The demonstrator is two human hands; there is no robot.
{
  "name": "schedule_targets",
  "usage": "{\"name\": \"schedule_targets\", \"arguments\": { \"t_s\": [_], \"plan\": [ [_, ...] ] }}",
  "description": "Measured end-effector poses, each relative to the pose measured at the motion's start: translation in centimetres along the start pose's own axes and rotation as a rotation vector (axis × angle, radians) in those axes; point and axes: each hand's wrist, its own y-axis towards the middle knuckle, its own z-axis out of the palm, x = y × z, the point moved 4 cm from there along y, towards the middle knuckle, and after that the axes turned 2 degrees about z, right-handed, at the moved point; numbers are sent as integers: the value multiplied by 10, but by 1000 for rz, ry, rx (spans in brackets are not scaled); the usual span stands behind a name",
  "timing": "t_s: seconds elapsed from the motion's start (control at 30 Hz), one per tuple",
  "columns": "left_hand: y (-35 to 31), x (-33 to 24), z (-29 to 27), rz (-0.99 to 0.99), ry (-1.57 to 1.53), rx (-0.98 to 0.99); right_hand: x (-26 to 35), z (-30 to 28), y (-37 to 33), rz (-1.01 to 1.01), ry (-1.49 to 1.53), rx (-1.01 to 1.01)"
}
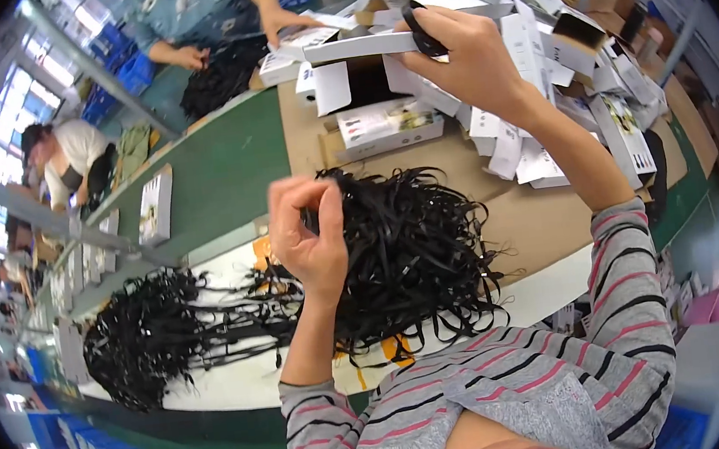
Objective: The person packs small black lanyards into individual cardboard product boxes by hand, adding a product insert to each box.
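Observation:
My right hand [476, 63] is raised over the boxes at the back, its fingers closed round a small looped black strap [425, 35]. Beside those fingers is an open white box [358, 47] with a dark inside; whether the hand also touches it I cannot tell. My left hand [306, 234] hovers over the near edge of a tangled heap of black straps [406, 246], fingers curled and thumb drawn in. Anything small in its grasp is hidden. Straps stretch left from the heap to a second bunch [144, 339].
White cartons [525, 49] lie piled at the back right, on and around brown cardboard [543, 223]. A closed box [389, 127] lies behind the heap. Across the green table [230, 163], a co-worker's hand [286, 23] touches cartons. More boxes [154, 207] stand left.

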Motion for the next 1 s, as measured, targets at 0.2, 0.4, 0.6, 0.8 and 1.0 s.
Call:
{"name": "schedule_targets", "arguments": {
  "t_s": [0.2, 0.4, 0.6, 0.8, 1.0],
  "plan": [
    [22, -37, -1, 247, 444, 66, 60, 29, -21, 59, 263, 305],
    [10, -16, -24, -323, 70, 335, 50, 49, -54, 495, 721, 479],
    [37, -43, -37, -124, 316, 450, 58, 32, -43, 510, 804, 351],
    [38, -56, -28, -66, 559, 497, 71, 10, -37, 94, 462, 184],
    [15, -36, -33, -201, 182, 209, 62, 19, -63, 413, 640, 284]
  ]
}}
